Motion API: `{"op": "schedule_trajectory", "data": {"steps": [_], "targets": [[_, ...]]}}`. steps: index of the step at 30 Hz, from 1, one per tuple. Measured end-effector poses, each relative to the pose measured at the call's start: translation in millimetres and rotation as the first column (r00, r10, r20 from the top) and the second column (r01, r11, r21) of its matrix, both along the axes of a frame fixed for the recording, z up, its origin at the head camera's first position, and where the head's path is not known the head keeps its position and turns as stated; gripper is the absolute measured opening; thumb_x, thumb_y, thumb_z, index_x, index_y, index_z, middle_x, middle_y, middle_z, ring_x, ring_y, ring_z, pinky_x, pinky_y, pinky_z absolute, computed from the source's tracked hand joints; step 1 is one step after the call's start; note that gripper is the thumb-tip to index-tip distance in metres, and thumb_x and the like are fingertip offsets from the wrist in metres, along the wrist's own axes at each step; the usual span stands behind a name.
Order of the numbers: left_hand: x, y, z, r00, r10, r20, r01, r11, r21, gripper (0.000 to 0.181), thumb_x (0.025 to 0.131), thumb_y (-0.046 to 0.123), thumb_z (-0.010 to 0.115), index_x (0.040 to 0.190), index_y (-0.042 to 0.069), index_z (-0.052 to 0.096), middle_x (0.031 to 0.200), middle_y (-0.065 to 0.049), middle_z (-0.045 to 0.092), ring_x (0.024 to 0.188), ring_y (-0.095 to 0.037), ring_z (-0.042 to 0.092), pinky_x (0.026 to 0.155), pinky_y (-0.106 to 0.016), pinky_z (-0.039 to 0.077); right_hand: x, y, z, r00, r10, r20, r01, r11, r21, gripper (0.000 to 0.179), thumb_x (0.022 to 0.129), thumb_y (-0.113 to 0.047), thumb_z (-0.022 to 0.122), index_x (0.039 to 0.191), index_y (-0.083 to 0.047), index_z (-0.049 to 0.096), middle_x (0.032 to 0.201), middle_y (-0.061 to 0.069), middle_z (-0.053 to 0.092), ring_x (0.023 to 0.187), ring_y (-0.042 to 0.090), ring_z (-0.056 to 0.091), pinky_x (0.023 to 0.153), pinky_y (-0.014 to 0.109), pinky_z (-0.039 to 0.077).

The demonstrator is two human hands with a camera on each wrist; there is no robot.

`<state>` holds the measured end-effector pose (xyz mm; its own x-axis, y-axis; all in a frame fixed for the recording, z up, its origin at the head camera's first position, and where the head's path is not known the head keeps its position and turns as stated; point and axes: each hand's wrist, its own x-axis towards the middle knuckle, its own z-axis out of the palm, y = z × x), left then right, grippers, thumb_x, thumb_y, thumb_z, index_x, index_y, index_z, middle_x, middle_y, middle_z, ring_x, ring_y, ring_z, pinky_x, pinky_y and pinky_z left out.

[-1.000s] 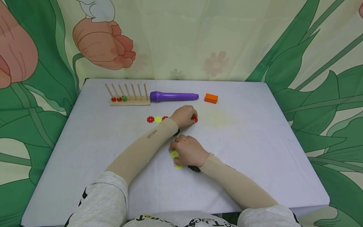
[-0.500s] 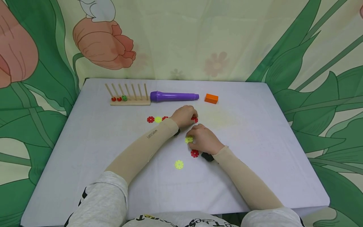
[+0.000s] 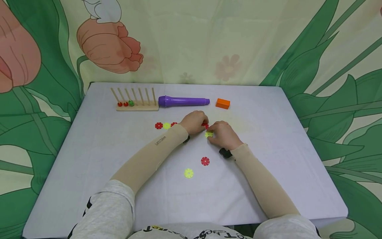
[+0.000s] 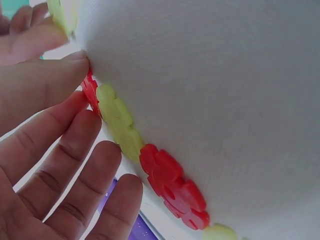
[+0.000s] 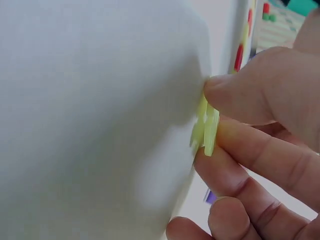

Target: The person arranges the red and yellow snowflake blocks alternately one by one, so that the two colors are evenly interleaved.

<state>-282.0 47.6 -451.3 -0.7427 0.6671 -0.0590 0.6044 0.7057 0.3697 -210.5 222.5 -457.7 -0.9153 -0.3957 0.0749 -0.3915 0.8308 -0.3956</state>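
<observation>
A row of red and yellow flower-shaped plastic discs lies on the white table; a red disc [image 3: 159,125] and a yellow disc [image 3: 166,125] show at its left end. My left hand [image 3: 194,122] covers the row's middle and pinches the red disc [image 4: 91,92] at its right end between thumb and index finger. Just right of that, my right hand [image 3: 225,135] pinches a yellow flower disc [image 5: 211,130], held on edge close over the tabletop. Nearer to me lie a loose red disc [image 3: 205,161] and a loose yellow disc [image 3: 188,173].
Along the back stand a wooden peg rack [image 3: 137,108] with red and green beads on some pegs, a purple microphone-shaped tube [image 3: 185,101] and an orange block [image 3: 222,103]. A printed curtain [image 3: 185,43] hangs behind the table [image 3: 268,132].
My right hand has carried the yellow disc away from me and rightward, up beside my left hand, uncovering the loose red and yellow discs. The left hand has stayed in place.
</observation>
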Motion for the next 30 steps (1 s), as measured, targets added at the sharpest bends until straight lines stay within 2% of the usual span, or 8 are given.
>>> {"op": "schedule_trajectory", "data": {"steps": [8, 16, 30], "targets": [[0.4, 0.8, 2.7, 1.000, -0.006, 0.015, 0.006, 1.000, -0.005, 0.026, 0.097, 0.018, 0.074, 0.121, 0.009, 0.076, 0.113, -0.008, 0.073, 0.103, -0.022, 0.064, 0.101, -0.037, 0.055, -16.3, 12, 2.0, 0.997, -0.075, 0.014, 0.076, 0.997, -0.018, 0.025, 0.084, -0.012, 0.080, 0.107, -0.001, 0.080, 0.102, 0.016, 0.078, 0.098, 0.034, 0.067, 0.098, 0.049, 0.052], [-1.0, 1.6, 2.9, 1.000, 0.006, 0.028, -0.006, 1.000, -0.011, 0.027, 0.097, 0.019, 0.074, 0.123, 0.010, 0.076, 0.113, -0.007, 0.073, 0.102, -0.021, 0.063, 0.102, -0.035, 0.055, -29.5, 14, 5.9, 0.994, -0.103, 0.041, 0.103, 0.995, -0.010, 0.027, 0.086, -0.012, 0.079, 0.110, 0.001, 0.079, 0.106, 0.017, 0.078, 0.101, 0.033, 0.068, 0.100, 0.049, 0.052], [1.6, 2.6, 3.3, 1.000, 0.016, 0.026, -0.016, 1.000, -0.007, 0.024, 0.097, 0.016, 0.073, 0.119, 0.008, 0.077, 0.110, -0.008, 0.073, 0.101, -0.022, 0.063, 0.100, -0.036, 0.056, -34.0, 13, 2.5, 0.988, -0.123, 0.090, 0.125, 0.992, -0.013, 0.028, 0.088, -0.012, 0.078, 0.114, -0.002, 0.079, 0.111, 0.016, 0.076, 0.106, 0.034, 0.066, 0.102, 0.049, 0.053]]}}
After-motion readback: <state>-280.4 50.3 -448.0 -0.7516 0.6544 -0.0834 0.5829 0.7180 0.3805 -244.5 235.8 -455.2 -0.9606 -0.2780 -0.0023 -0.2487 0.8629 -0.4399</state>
